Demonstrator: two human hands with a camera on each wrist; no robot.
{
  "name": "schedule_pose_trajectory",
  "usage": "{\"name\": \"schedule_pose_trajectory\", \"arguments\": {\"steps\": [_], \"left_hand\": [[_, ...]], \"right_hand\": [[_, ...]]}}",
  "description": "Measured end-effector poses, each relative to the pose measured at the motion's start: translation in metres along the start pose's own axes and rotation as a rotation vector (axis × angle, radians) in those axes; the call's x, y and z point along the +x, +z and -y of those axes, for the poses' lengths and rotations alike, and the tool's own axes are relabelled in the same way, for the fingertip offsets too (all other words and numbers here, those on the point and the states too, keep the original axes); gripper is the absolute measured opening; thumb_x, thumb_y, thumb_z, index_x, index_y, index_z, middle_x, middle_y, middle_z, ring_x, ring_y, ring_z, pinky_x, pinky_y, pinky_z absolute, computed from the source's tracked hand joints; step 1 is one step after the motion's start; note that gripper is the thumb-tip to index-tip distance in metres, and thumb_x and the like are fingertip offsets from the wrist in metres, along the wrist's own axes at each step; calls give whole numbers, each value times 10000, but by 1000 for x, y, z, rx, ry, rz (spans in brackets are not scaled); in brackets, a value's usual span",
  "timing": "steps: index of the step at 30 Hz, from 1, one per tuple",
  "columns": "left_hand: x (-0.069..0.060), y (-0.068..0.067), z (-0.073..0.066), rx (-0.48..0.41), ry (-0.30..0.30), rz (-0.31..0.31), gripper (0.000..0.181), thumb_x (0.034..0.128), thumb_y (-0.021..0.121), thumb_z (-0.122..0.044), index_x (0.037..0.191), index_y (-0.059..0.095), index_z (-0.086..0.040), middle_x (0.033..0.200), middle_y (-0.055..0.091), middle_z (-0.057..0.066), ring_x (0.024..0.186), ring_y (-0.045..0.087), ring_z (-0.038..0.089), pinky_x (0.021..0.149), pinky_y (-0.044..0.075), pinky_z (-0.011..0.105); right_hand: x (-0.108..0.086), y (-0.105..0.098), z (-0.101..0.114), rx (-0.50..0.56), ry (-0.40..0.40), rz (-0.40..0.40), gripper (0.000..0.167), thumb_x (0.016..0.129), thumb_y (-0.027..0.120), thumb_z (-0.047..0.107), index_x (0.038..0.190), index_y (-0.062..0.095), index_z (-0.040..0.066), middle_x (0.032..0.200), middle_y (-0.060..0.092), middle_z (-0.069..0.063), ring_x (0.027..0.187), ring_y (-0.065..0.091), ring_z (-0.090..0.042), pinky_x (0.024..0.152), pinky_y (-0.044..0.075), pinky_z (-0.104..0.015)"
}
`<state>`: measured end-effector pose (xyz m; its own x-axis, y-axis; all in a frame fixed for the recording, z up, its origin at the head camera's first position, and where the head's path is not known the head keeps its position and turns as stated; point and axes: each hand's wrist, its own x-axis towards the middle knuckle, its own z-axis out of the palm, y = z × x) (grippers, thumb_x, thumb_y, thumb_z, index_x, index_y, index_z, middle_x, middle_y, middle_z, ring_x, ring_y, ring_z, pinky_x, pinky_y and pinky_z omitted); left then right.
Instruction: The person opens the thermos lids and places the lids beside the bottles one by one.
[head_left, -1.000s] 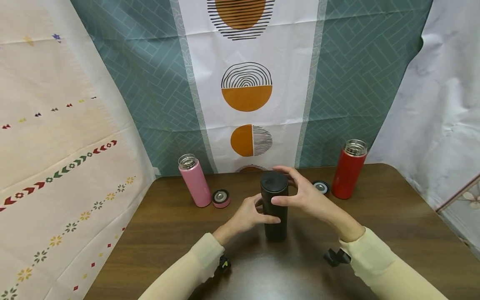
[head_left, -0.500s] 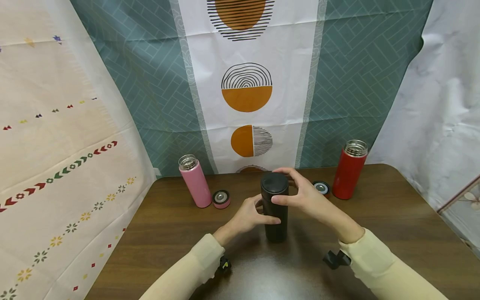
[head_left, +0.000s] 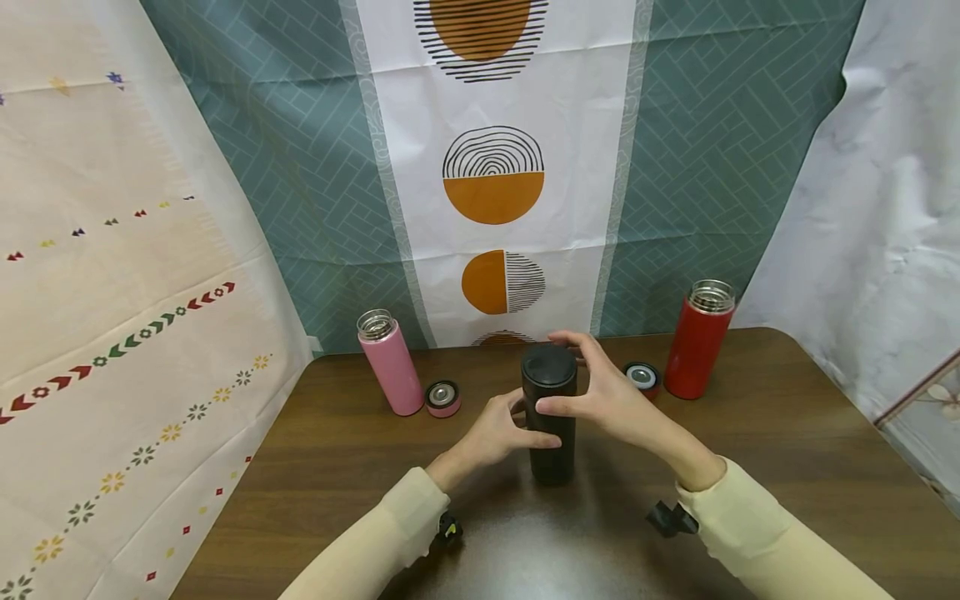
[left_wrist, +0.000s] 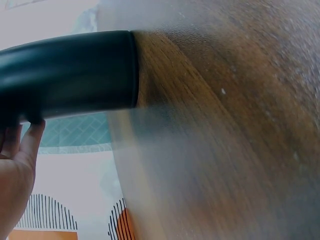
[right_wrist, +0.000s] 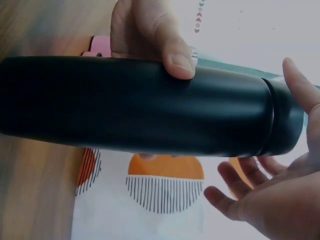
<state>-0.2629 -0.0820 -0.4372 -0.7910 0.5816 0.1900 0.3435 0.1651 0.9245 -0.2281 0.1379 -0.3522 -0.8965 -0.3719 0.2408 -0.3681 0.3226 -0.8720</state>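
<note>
A black insulated bottle [head_left: 551, 454] with its black lid [head_left: 549, 367] on stands upright on the table, its base on the wood. My left hand [head_left: 491, 433] grips the bottle's body at about mid-height, thumb across the front; the right wrist view shows that thumb [right_wrist: 180, 65] lying on it. Around the lid is my right hand [head_left: 611, 396], thumb in front and fingers behind. In the right wrist view, this hand's fingers [right_wrist: 227, 180] are spread apart, and its thumb [right_wrist: 300, 85] stands loosely by the lid. Whether those fingertips touch the lid is unclear.
An uncapped pink bottle [head_left: 393, 367] stands at the back left beside its pink lid [head_left: 442, 398]. At the back right are an uncapped red bottle [head_left: 697, 346] and its lid [head_left: 642, 377]. Patterned cloths [head_left: 300, 167] hang behind the brown table [head_left: 322, 500].
My right hand has shifted slightly, its thumb further left and lower, and thumb and fingers are a little wider apart around the lid. The left hand and bottle stay put.
</note>
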Motion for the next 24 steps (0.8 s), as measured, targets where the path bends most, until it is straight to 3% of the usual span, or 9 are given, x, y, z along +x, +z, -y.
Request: {"name": "schedule_pose_trajectory", "arguments": {"steps": [6, 10, 14, 19, 24], "left_hand": [[0, 0, 1, 1, 21, 2, 589, 867, 860, -188, 1406, 623, -189, 1330, 682, -25, 1230, 640, 146, 1078, 501, 408], [0, -1, 2, 10, 32, 7, 586, 870, 855, -200, 1406, 620, -187, 1327, 683, -20, 1224, 641, 151, 1081, 496, 416], [0, 0, 3, 4, 25, 6, 602, 869, 857, -197, 1419, 613, -186, 1344, 676, -14, 1234, 639, 151, 1083, 497, 409], [0, -1, 3, 18, 27, 2, 626, 867, 862, -207, 1437, 604, -213, 1376, 658, -52, 1269, 616, 129, 1093, 489, 406], [1, -1, 3, 28, 40, 5, 618, 871, 859, -233, 1433, 604, -225, 1367, 659, -75, 1273, 608, 120, 1098, 484, 417]], "right_hand": [[1, 1, 1, 3, -13, -12, 772, 857, 864, 353, 1464, 432, 150, 1471, 474, -114, 1349, 471, -387, 1053, 447, -626], [1, -5, -1, 72, -19, 69, 682, 899, 816, 324, 1479, 481, 202, 1464, 502, -76, 1376, 452, -383, 1068, 419, -663], [2, -9, -2, 109, 5, 125, 758, 896, 800, 354, 1548, 429, 244, 1519, 480, -79, 1427, 400, -405, 1078, 408, -682], [0, -1, -1, 19, 2, 35, 884, 851, 851, 389, 1562, 358, 206, 1544, 413, -90, 1387, 435, -369, 1069, 446, -618], [0, 5, 3, -13, -24, -39, 819, 837, 894, 308, 1462, 399, 118, 1454, 428, -96, 1316, 482, -334, 1060, 452, -533]]}}
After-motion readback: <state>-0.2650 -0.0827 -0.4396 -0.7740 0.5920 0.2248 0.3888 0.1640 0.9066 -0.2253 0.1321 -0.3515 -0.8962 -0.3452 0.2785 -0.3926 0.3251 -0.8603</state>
